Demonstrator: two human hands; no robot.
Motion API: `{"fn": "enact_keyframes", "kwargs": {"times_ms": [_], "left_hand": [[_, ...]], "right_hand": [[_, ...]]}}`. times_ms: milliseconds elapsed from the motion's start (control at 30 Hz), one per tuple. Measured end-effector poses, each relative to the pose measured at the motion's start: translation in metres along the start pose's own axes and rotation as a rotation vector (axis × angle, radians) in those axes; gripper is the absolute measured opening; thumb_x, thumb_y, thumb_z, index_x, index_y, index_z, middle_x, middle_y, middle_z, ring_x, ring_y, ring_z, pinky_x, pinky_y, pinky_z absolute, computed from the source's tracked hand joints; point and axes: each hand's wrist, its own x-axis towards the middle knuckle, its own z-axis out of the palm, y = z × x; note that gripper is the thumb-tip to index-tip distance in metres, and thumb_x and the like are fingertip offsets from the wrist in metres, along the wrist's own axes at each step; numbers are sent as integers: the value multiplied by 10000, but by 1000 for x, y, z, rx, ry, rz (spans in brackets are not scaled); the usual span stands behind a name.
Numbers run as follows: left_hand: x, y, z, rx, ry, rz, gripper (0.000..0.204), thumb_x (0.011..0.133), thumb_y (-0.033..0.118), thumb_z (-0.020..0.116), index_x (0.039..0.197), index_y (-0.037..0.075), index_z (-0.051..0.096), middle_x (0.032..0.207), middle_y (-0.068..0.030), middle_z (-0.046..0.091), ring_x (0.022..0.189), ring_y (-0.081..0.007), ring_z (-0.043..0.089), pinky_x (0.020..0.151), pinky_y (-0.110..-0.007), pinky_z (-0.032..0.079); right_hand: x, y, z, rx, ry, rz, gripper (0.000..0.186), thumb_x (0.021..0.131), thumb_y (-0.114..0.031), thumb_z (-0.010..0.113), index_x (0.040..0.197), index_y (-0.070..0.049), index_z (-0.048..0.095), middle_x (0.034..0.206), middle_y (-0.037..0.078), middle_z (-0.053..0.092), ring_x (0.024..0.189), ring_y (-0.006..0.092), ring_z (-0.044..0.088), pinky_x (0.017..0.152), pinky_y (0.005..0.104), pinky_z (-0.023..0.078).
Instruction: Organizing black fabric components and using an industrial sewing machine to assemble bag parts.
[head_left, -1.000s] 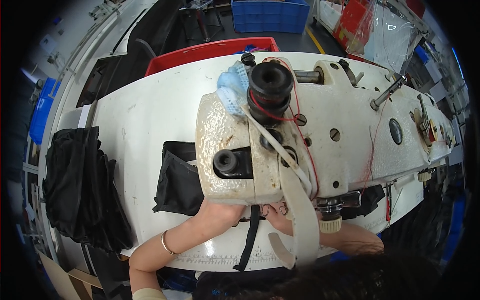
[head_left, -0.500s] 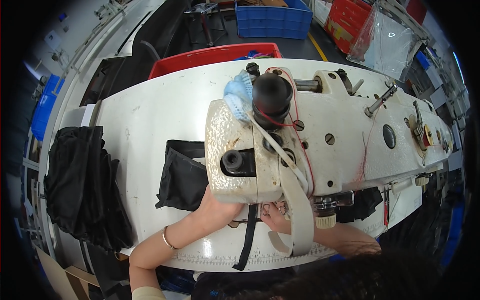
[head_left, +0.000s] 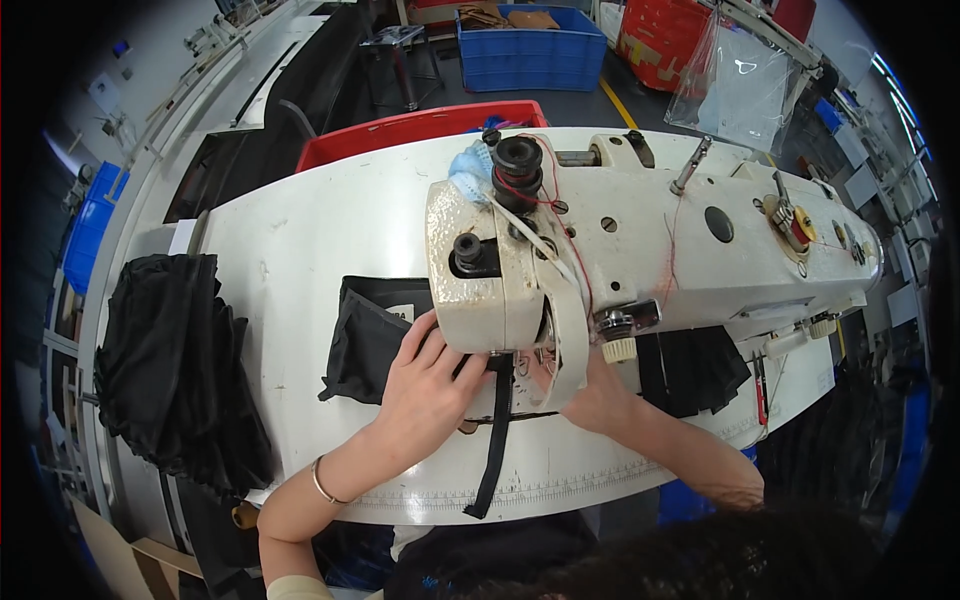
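Note:
A white sewing machine point(head_left: 610, 265) stands in front of me. My left hand point(head_left: 425, 390) lies beside its head, palm down with fingers apart, on the edge of a black fabric piece point(head_left: 365, 350) with a small white label. A narrow black strap point(head_left: 490, 450) hangs toward me from the needle area, beside my left fingertips. My right hand point(head_left: 590, 390) is on the other side of the needle area, partly behind the machine's pale curved guard point(head_left: 572, 350). Its fingertips are mostly hidden, so what they hold is unclear. The machine head hides the needle.
A pile of black fabric pieces point(head_left: 175, 370) sits at the table's left. More black fabric point(head_left: 695, 370) lies under the machine arm at right, near red-handled snips point(head_left: 762, 390). Beyond the far edge are a red bin point(head_left: 420, 125) and a blue crate point(head_left: 530, 50).
The view has shifted, so the machine appears higher. My left hand has moved forward, its fingers now spread over the fabric edge. The fabric's white label has come into sight.

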Motion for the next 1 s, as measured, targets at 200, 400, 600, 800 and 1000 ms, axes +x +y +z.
{"fn": "enact_keyframes", "kwargs": {"times_ms": [200,400,600,800,1000], "left_hand": [[-6,10,1,-36,61,60,155,670,38,580,817,22,534,787,-77,452,767,-220,490,670,-324,375],[-10,11,6,-207,-49,-48,289,620,18,622,907,6,589,803,-77,457,783,-234,497,689,-330,409],[-10,-12,6,-690,-34,-374,269,702,-98,551,938,5,629,865,-180,628,805,-368,603,685,-383,495],[-17,2,6,-173,-27,180,227,618,17,630,842,6,658,905,-103,628,850,-238,610,719,-371,490],[-24,11,18,-69,36,207,227,629,43,633,851,-2,653,932,-90,601,868,-224,566,727,-347,470]], "right_hand": [[14,-18,-18,-78,3,-438,295,672,-108,569,933,20,621,931,103,591,813,233,574,728,356,476],[11,-22,-3,34,-39,-212,282,686,-134,579,934,-8,629,872,85,595,808,190,572,710,323,460],[-5,-15,-2,-26,-71,-318,186,662,-136,584,828,-61,623,783,15,566,747,152,560,678,310,444],[6,-18,-29,-3,-12,-329,220,661,-138,564,849,-28,595,821,69,604,817,208,585,819,343,459],[0,-21,-22,63,-75,-307,188,714,-143,568,853,-20,595,816,94,614,808,215,584,799,335,462]]}}
